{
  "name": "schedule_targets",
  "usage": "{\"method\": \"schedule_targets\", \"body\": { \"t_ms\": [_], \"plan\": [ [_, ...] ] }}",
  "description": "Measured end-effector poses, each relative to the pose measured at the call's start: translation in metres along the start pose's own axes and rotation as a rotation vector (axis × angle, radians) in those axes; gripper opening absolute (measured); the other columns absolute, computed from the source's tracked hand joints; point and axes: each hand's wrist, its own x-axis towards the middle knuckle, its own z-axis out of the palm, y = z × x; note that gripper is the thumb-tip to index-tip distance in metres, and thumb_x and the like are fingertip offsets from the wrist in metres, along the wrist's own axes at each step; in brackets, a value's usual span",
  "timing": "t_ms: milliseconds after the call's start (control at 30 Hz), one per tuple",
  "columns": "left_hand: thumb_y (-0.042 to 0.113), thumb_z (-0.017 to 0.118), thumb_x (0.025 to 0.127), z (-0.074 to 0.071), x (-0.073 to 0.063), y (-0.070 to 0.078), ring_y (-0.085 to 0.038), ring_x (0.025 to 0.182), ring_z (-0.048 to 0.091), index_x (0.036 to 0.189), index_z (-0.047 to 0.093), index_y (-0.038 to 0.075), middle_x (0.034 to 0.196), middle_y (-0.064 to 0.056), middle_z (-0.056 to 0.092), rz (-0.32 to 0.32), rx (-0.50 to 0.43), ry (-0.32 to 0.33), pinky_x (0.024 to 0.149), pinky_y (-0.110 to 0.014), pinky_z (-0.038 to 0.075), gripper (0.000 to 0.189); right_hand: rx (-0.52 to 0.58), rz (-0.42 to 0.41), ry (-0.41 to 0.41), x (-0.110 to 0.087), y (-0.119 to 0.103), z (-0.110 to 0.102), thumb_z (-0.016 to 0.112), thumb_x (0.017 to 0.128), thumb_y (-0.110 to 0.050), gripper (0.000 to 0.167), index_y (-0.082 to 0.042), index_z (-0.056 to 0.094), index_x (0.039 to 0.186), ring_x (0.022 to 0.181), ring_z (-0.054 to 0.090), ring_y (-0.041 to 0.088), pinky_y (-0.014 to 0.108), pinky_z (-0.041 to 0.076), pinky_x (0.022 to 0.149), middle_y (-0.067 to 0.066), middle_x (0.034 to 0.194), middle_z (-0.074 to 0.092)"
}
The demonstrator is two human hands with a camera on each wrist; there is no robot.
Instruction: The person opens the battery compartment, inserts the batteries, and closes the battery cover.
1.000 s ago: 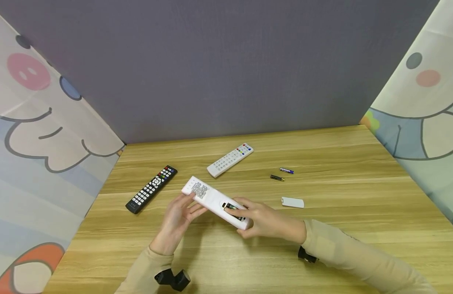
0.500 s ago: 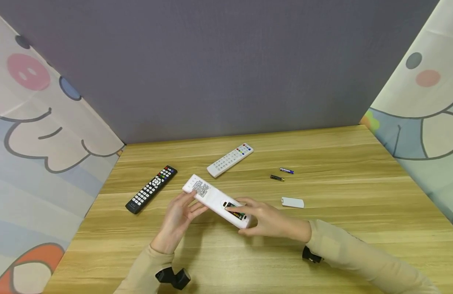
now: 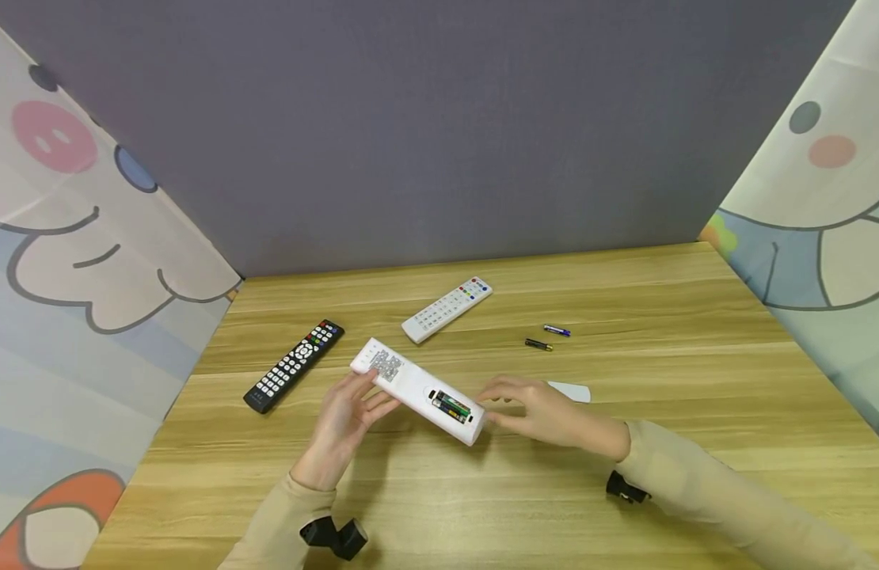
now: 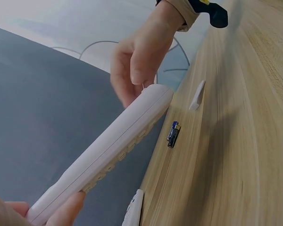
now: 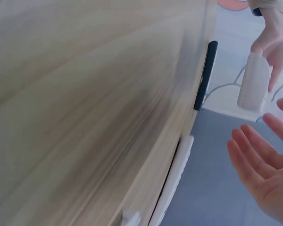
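Note:
My left hand [image 3: 342, 423] grips the far end of a white remote control [image 3: 412, 386], held back side up over the table. Its battery compartment is uncovered, with batteries [image 3: 451, 407] lying in it, one of them green. Beside the compartment end is my right hand [image 3: 542, 408], fingers loosely bent and holding nothing; the right wrist view has its fingers [image 5: 254, 157] spread apart from the remote. Partly behind that hand, the white battery cover [image 3: 573, 392] lies on the table. From the side, the left wrist view shows the remote's buttons [image 4: 120, 154] facing down.
Two loose batteries, a blue-and-white one [image 3: 557, 330] and a black one [image 3: 538, 345], lie on the wooden table [image 3: 667, 332] at right. Another white remote [image 3: 447, 309] lies at the back, and a black remote [image 3: 294, 366] at left. A grey panel [image 3: 439, 142] stands behind.
My right hand has drawn back to the right, off the battery compartment, so the batteries inside show fully. The left hand keeps its grip on the remote, nearly unmoved.

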Motion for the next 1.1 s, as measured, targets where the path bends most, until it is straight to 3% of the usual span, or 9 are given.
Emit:
{"method": "schedule_targets", "body": {
  "t_ms": [133, 333, 667, 833, 1100],
  "plan": [
    [0.002, 0.039, 0.091, -0.001, 0.001, 0.000, -0.024, 0.081, 0.062, 0.122, 0.036, -0.001, 0.095, -0.006, 0.058, -0.004, -0.015, -0.007, 0.083, -0.040, 0.050, 0.032, -0.043, 0.052, -0.004, -0.006, 0.007, -0.008, 0.063, 0.081, -0.012, 0.023, -0.008, 0.063, 0.104, 0.095, 0.058, 0.020, 0.033, 0.052, 0.081, 0.003, 0.101, 0.062],
    [0.002, 0.040, 0.090, -0.002, 0.001, 0.002, -0.024, 0.080, 0.062, 0.117, 0.038, 0.001, 0.093, -0.006, 0.059, -0.012, -0.023, 0.000, 0.083, -0.041, 0.050, 0.027, -0.056, 0.115, 0.001, -0.019, 0.021, -0.016, 0.065, 0.078, -0.011, 0.024, -0.006, 0.064, 0.101, 0.084, 0.059, 0.018, 0.029, 0.054, 0.070, 0.004, 0.098, 0.063],
    [0.002, 0.040, 0.090, -0.002, 0.000, 0.003, -0.024, 0.081, 0.062, 0.118, 0.037, 0.001, 0.094, -0.005, 0.059, -0.013, -0.013, 0.004, 0.083, -0.040, 0.051, 0.028, -0.132, 0.129, 0.002, -0.038, 0.043, -0.025, 0.069, 0.072, -0.006, 0.027, -0.003, 0.064, 0.098, 0.089, 0.059, 0.022, 0.034, 0.054, 0.075, 0.006, 0.097, 0.064],
    [0.002, 0.041, 0.090, -0.003, 0.001, 0.003, -0.024, 0.080, 0.062, 0.114, 0.040, 0.002, 0.092, -0.006, 0.059, -0.015, -0.027, 0.007, 0.082, -0.040, 0.051, 0.024, -0.145, 0.198, -0.034, -0.045, 0.048, -0.028, 0.069, 0.071, -0.005, 0.030, -0.004, 0.063, 0.100, 0.090, 0.058, 0.026, 0.036, 0.054, 0.073, 0.009, 0.100, 0.062],
    [0.003, 0.040, 0.091, -0.004, 0.000, 0.003, -0.022, 0.079, 0.062, 0.124, 0.035, 0.001, 0.094, -0.004, 0.060, -0.020, 0.002, 0.012, 0.082, -0.038, 0.052, 0.033, -0.161, 0.304, -0.073, -0.049, 0.053, -0.032, 0.070, 0.072, -0.010, 0.034, -0.003, 0.062, 0.104, 0.094, 0.057, 0.029, 0.041, 0.052, 0.077, 0.011, 0.104, 0.061]
  ]
}}
